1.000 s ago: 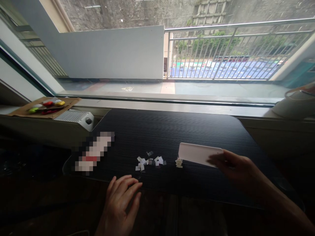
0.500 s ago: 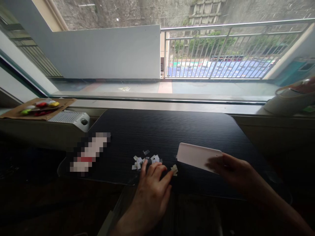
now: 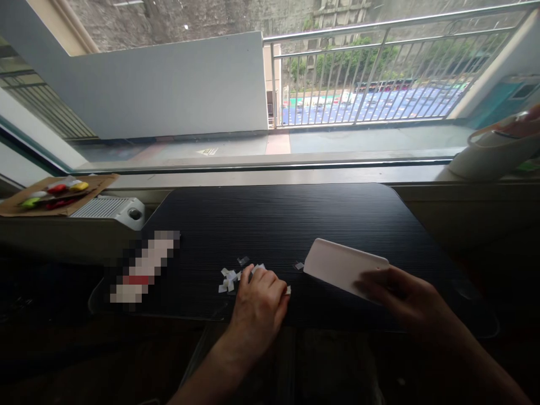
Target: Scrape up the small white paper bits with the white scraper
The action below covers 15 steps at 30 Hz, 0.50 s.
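My left hand [image 3: 262, 295] rests low over the table among small cut pieces of white and yellowish paper [image 3: 229, 278]. Its fingers are curled in, and a yellowish scrap [image 3: 288, 290] pokes out beside the thumb; what lies under the palm is hidden. My right hand [image 3: 399, 287] grips the right end of a thin, pale pinkish rectangular tray-like piece [image 3: 346, 264] with rounded corners, tilted above the tabletop. Near its left end shows a small clear scrap [image 3: 299, 265]. Another clear scrap [image 3: 243, 260] lies behind the paper pieces.
The black wood-grain table [image 3: 270, 214] stands against a window sill [image 3: 295, 176]. A blurred-out long item [image 3: 145, 267] lies at its left. Beyond are a white heater-like box [image 3: 112, 209], cardboard [image 3: 17, 202] with colourful items, and a white container [image 3: 483, 157] at right.
The fingers of my left hand have curled inward, drawing close around the yellowish scraps. My right hand keeps hold of the pale piece, now slightly more tilted. The view has shifted a little.
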### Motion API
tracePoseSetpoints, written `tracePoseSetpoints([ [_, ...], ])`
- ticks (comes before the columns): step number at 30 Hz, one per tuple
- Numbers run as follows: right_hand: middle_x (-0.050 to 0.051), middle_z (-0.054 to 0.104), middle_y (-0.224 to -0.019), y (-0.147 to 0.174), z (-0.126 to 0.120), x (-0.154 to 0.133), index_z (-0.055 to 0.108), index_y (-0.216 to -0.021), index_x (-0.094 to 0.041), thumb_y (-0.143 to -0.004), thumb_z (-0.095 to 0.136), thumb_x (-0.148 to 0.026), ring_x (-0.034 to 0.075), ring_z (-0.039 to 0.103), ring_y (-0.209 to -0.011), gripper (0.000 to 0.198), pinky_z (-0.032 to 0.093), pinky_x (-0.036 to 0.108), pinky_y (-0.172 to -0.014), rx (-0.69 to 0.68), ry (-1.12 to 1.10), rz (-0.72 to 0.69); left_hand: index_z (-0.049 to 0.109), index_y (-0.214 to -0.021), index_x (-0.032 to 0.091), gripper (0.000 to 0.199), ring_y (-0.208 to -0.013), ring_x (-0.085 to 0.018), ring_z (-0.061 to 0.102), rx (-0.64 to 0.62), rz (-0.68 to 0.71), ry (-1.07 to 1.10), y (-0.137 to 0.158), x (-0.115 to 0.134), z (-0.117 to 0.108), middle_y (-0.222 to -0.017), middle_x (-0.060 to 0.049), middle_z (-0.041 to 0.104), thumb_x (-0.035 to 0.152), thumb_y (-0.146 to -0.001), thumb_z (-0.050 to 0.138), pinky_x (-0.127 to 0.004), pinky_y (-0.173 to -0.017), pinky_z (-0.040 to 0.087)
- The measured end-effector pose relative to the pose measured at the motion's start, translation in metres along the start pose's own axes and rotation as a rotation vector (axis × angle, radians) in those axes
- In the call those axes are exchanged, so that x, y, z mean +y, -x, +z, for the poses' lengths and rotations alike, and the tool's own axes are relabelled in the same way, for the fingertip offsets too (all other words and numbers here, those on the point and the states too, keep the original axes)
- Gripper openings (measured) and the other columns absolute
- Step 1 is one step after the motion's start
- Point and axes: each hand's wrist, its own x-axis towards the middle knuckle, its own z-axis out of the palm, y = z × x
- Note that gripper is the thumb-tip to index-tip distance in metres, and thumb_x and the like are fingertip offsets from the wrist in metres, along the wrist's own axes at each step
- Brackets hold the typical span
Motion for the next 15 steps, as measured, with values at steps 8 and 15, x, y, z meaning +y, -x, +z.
tracePoseSetpoints([
  [8,0.002,0.076,-0.078,-0.011,0.007,0.023,0.072,-0.082,-0.024,-0.072,0.072,-0.041,0.025,0.07,-0.077,0.02,0.055,0.032,-0.066,0.195,-0.099,0.033,0.064,-0.079,0.021,0.017,-0.079,-0.021,0.062,0.074,-0.143,0.17,-0.017,-0.014,-0.013,-0.079,-0.003,0.068,0.022,-0.087,0.049,-0.04,-0.079,0.047],
  [15,0.001,0.076,-0.079,-0.011,0.013,0.029,0.072,-0.081,-0.024,-0.071,0.069,-0.037,0.024,0.07,-0.079,0.016,0.055,0.031,-0.069,0.304,-0.134,0.047,0.066,-0.104,0.018,0.026,-0.074,-0.017,0.071,0.064,-0.303,0.372,-0.023,-0.022,-0.014,-0.079,-0.002,0.075,0.029,-0.087,0.051,-0.026,-0.065,0.056],
])
